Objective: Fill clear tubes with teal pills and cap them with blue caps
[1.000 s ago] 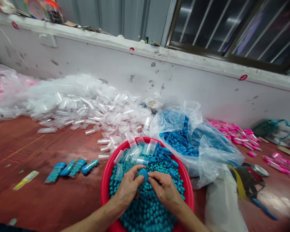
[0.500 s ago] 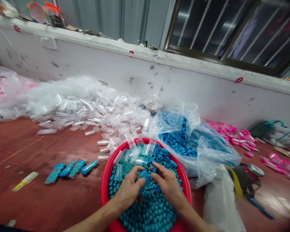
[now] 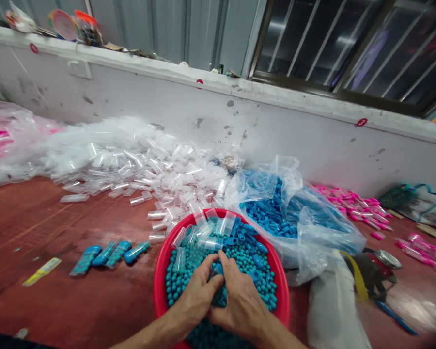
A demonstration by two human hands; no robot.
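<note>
My left hand [image 3: 199, 292] and my right hand [image 3: 240, 293] meet over a red basin [image 3: 160, 271] of teal beads [image 3: 267, 286]. Between them they grip a small container with a blue cap [image 3: 219, 268], mostly hidden by my fingers. The left thumb and fingers are closed round it, and the right fingers press against it from the other side. Inside the basin, clear plastic tubes [image 3: 180, 259] lie on the beads at the back left, and loose blue caps [image 3: 241, 235] lie at the back right.
Left of the basin lie several blue-capped, bead-filled containers [image 3: 118, 254] and a yellow packet [image 3: 42, 271]. Behind is a heap of clear tubes [image 3: 131, 165]. A plastic bag of blue caps [image 3: 271, 213] stands to the right, with pink pieces [image 3: 356, 206] and a white sack [image 3: 330, 305] beyond.
My right hand has moved left and closed in against my left hand, around the blue-capped container. Before, the hands were apart, with a blue piece at the right fingertips.
</note>
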